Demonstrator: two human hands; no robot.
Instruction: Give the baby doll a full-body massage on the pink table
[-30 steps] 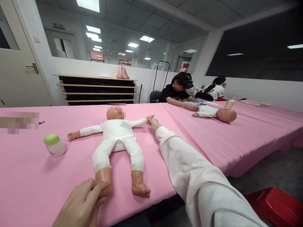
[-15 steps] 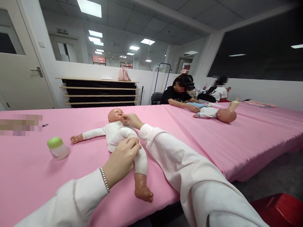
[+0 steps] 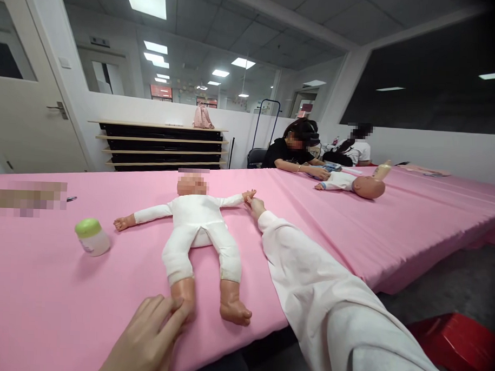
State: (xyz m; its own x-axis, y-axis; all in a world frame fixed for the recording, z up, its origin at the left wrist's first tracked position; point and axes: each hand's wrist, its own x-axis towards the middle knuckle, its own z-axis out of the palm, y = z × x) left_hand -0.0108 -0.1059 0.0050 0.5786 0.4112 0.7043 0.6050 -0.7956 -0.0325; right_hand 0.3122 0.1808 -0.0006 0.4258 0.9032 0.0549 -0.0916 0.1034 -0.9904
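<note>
A baby doll (image 3: 194,212) with a white cloth body lies on its back, head away from me, legs toward me. My left hand (image 3: 149,328) is closed on the doll's left-side ankle (image 3: 184,289); that foot is hidden behind my fingers. With its fingers pinched, my right hand (image 3: 255,206) grips the doll's right-side hand (image 3: 249,194), and that arm is stretched outward. The doll's other arm (image 3: 153,213) lies out to the left. Its other foot (image 3: 235,309) rests on the cloth near the table edge.
A green-lidded jar (image 3: 92,237) stands left of the doll on the pink tablecloth (image 3: 121,300). Across the table, a person in black (image 3: 279,154) handles a second doll (image 3: 340,182) beside a bottle (image 3: 381,171). A red stool (image 3: 457,344) stands at lower right.
My left hand has moved down from the doll's raised leg to its ankle, and that leg now lies straight. My right hand has drawn the doll's arm out to the right.
</note>
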